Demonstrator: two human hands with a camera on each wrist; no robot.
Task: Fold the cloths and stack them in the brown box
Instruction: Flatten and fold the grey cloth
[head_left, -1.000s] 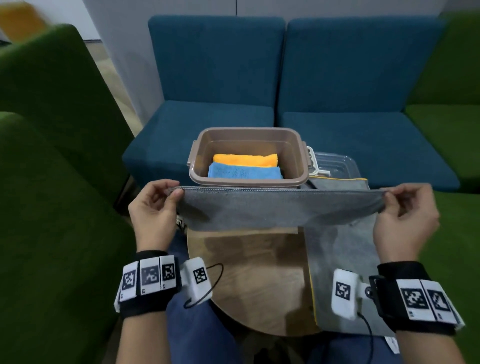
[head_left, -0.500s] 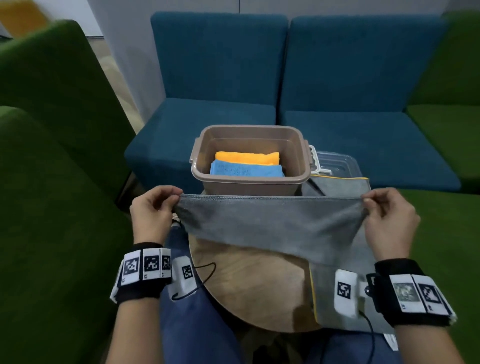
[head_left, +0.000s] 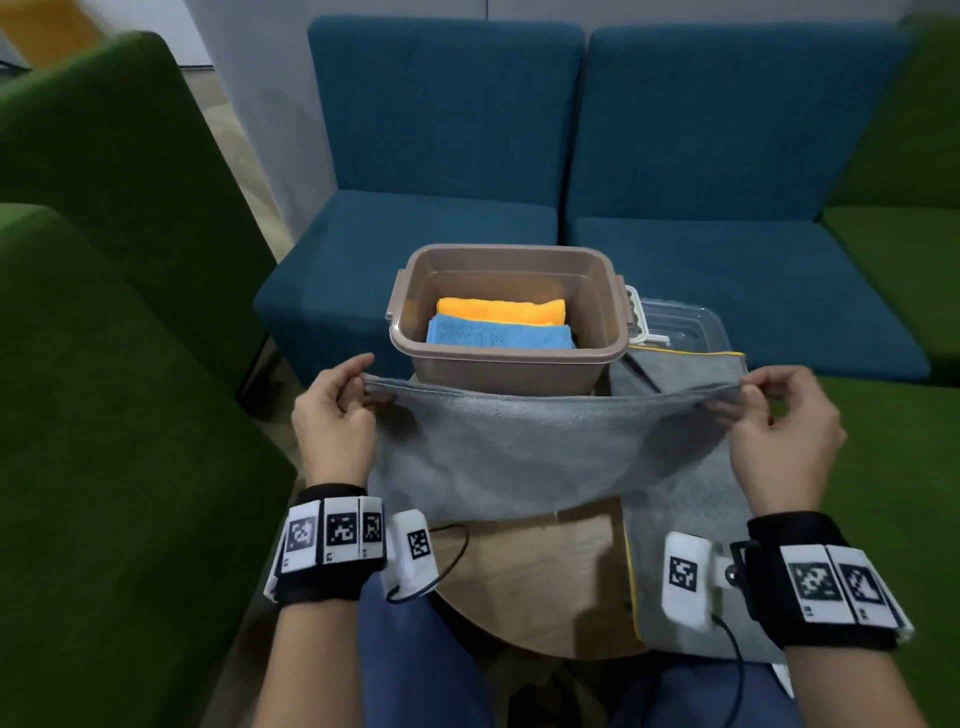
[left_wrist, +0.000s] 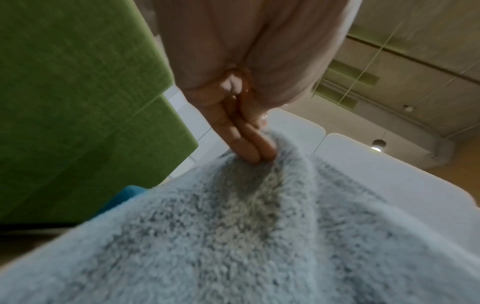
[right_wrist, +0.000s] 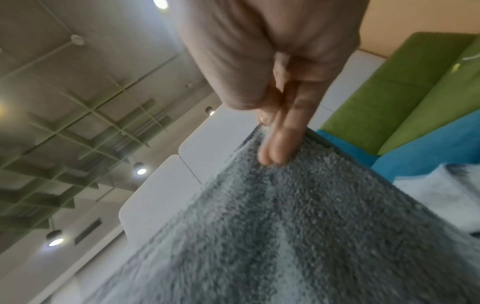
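both hands, left hand (head_left: 332, 421) and right hand (head_left: 784, 431), pinch the fluffy grey cloth's (head_left: 519, 447) top corners, its long edge crosswise before the brown plastic box (head_left: 506, 364).

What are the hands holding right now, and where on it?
A grey terry cloth: left hand pinches its top left corner, right hand its top right corner.

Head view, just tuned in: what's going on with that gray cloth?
A person holds the gray cloth up by its top corners, left hand and right hand each with a pinching grip, over the wooden table. The brown box behind it already holds a folded blue cloth and orange cloth. Another gray cloth lies flat beneath.
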